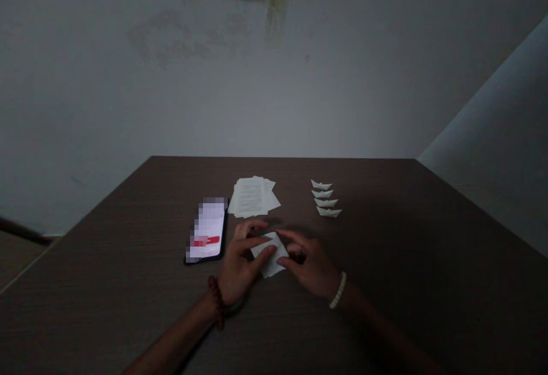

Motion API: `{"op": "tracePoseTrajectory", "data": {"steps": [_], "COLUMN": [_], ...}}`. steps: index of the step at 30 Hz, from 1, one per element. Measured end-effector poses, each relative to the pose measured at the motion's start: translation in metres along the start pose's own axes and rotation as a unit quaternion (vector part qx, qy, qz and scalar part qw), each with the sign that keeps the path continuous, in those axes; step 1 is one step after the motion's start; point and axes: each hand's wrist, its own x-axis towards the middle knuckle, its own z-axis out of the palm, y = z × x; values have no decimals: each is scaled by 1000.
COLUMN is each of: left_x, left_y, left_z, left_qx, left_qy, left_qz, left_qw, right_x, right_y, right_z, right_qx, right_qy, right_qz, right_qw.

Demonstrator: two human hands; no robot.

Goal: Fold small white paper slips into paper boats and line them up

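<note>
A small folded sheet of white paper (271, 254) lies on the dark wooden table (385, 238), held between both hands. My left hand (240, 263) pinches its left side, fingers curled over the top edge. From the right, my right hand (309, 263) grips the other side with thumb and fingers closed on the fold. A brown bead bracelet circles my left wrist, a white one my right.
A stack of printed paper sheets (253, 197) lies just beyond the hands. Several small folded paper boats (326, 198) sit in a row to the right. A phone (207, 230) with a lit screen lies left of my hands. A grey wall stands behind.
</note>
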Motion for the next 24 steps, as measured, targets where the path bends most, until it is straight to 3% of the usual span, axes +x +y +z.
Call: {"op": "tracePoseTrajectory", "data": {"steps": [6, 12, 16, 18, 21, 24], "left_x": [3, 3, 1, -1, -2, -2], "left_y": [1, -2, -2, -3, -5, -7], "left_z": [-5, -2, 2, 4, 7, 7], "left_qx": [-110, -55, -38, -45, -84, -111], "left_qy": [-52, -5, -8, 22, 78, 44], "left_qz": [-57, -45, -31, -36, -95, -167], "left_qw": [991, 997, 999, 998, 989, 979], "right_x": [0, 0, 0, 1, 3, 4], "right_y": [2, -4, -3, -1, 2, 2], "right_z": [-1, -3, 0, 0, -1, -3], "right_qx": [11, 21, 11, 18, 33, 46], "right_qy": [14, 22, 40, 47, 66, 75], "right_qz": [-3, -3, 10, 21, 30, 32], "right_qw": [1000, 1000, 999, 998, 997, 996]}}
